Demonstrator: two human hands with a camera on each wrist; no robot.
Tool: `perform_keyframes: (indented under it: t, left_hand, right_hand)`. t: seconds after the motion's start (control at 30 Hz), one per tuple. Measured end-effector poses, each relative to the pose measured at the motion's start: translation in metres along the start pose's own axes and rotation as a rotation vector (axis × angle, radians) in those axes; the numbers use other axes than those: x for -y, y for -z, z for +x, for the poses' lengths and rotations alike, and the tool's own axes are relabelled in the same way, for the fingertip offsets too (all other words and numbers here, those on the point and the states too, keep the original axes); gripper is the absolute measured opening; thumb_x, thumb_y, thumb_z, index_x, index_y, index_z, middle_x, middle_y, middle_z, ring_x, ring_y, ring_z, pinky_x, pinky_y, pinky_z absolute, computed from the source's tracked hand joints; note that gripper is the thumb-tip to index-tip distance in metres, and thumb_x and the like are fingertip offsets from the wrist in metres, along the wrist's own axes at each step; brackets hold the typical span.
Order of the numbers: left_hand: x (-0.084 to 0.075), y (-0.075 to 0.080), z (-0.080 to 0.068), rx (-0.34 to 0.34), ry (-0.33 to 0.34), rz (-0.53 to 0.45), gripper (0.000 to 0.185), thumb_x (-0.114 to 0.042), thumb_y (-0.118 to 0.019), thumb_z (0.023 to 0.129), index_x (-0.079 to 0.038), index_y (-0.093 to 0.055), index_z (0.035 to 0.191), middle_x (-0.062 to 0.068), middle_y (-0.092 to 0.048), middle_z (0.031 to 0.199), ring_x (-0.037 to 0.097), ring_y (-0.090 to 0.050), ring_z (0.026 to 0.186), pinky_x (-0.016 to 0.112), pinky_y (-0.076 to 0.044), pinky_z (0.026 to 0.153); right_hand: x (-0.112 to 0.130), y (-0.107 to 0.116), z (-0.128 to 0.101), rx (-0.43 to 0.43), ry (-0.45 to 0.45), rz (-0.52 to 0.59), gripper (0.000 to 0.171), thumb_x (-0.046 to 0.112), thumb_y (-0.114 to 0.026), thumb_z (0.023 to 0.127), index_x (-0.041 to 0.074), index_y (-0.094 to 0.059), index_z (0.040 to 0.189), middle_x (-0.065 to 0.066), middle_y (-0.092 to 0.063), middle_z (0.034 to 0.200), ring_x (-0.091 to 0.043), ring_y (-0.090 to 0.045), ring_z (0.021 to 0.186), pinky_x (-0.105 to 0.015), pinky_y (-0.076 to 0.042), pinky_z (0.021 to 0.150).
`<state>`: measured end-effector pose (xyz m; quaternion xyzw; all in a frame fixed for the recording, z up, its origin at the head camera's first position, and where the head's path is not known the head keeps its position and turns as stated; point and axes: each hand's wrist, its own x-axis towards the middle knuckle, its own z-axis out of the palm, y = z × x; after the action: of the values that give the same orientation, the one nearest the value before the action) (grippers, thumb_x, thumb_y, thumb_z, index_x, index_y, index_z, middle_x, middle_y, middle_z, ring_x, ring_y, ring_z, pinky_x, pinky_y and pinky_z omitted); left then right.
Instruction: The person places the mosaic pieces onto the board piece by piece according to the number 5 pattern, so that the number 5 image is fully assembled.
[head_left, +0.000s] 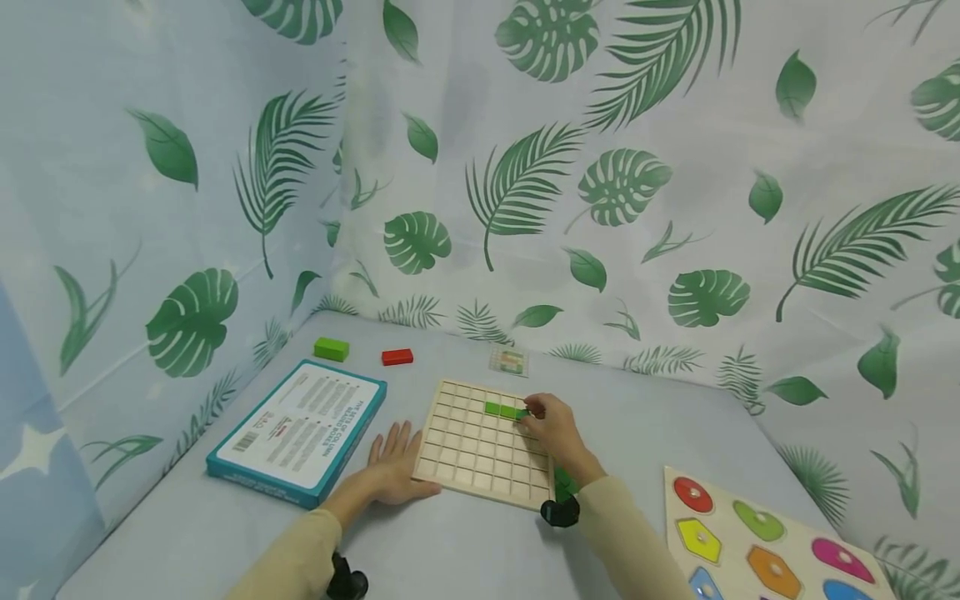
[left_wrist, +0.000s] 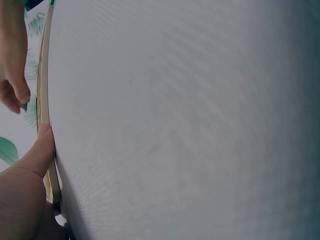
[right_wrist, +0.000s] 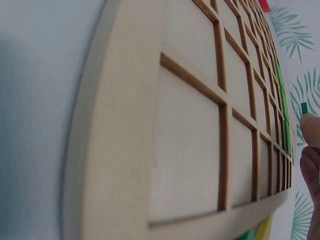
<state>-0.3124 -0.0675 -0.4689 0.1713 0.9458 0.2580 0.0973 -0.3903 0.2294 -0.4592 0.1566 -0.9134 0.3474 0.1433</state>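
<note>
A wooden grid board (head_left: pixel 472 450) lies flat on the grey table. My left hand (head_left: pixel 392 464) rests flat beside its left edge, thumb against the rim (left_wrist: pixel 46 150). Over the board's upper right part, my right hand (head_left: pixel 550 425) pinches the end of a green block (head_left: pixel 504 409) lying in the grid cells. The right wrist view shows the board's cells (right_wrist: pixel 190 150) close up, the green strip (right_wrist: pixel 281 95) far off and my fingertips (right_wrist: pixel 311 131) at the right edge.
A teal-edged box (head_left: pixel 300 429) lies left of the board. A green block (head_left: pixel 331 348), a red block (head_left: pixel 397 357) and a small clear packet (head_left: pixel 508 361) sit further back. A shape puzzle board (head_left: pixel 765 542) lies at the right. Leaf-print curtains enclose the table.
</note>
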Motion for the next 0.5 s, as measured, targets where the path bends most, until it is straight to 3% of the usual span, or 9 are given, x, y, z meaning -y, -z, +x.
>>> perform_keyframes:
  t: [0.23,0.5]
  left_hand:
    - [0.002,0.000,0.000,0.010,-0.002,0.008,0.094,-0.050,-0.063,0.085,0.006,-0.020,0.147,0.026,-0.003,0.154,0.040,0.007,0.141,0.055,0.006,0.110]
    - [0.005,0.002,0.002,0.005,-0.015,0.007,0.094,-0.051,-0.064,0.084,0.005,-0.021,0.147,0.026,-0.004,0.154,0.039,0.006,0.141,0.055,0.005,0.110]
  right_hand:
    - [0.006,-0.018,0.010,0.004,0.071,-0.028,0.030,0.002,-0.070,0.083,-0.006,-0.062,0.111,-0.014,-0.063,0.100,-0.026,-0.060,0.091,-0.038,-0.051,0.078]
    - [0.016,-0.034,0.025,0.046,0.060,-0.007,0.029,0.003,-0.067,0.086,-0.005,-0.061,0.113,-0.015,-0.062,0.105,-0.027,-0.058,0.096,-0.041,-0.049,0.081]
